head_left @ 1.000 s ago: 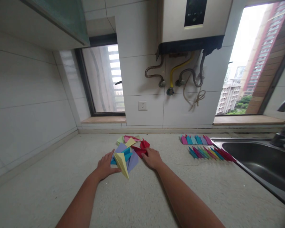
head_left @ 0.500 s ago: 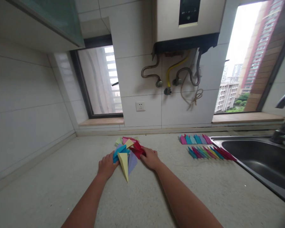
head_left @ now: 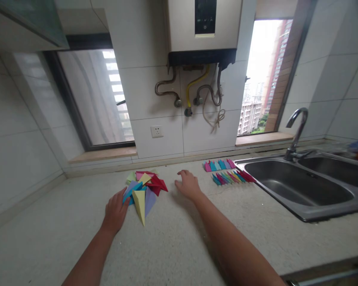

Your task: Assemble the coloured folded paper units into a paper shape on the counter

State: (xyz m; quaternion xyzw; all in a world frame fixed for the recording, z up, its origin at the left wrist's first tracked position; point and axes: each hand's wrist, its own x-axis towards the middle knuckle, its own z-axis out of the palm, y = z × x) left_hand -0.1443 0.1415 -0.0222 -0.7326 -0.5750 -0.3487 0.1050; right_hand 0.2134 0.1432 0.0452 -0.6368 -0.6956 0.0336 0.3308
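Right hand [head_left: 188,185]: half open, fingers loosely curved, nothing held. Now apart from the red folded paper [head_left: 156,184], which it touched half a second ago; that piece lies let go at the pile's right side.

Left hand [head_left: 115,210]: fingers and thumb at the left end of the blue folded paper [head_left: 129,193]; pinched or merely touched, cannot tell.

Pile: also yellow folded paper [head_left: 140,204], left of centre, towards the back edge of the surface [head_left: 167,246].

Two rows of folded papers [head_left: 219,165]: near the back edge, beside the sink [head_left: 286,176].

Obscured: lower pile layers, overlapped; count uncertain. Sink's right end cut off.
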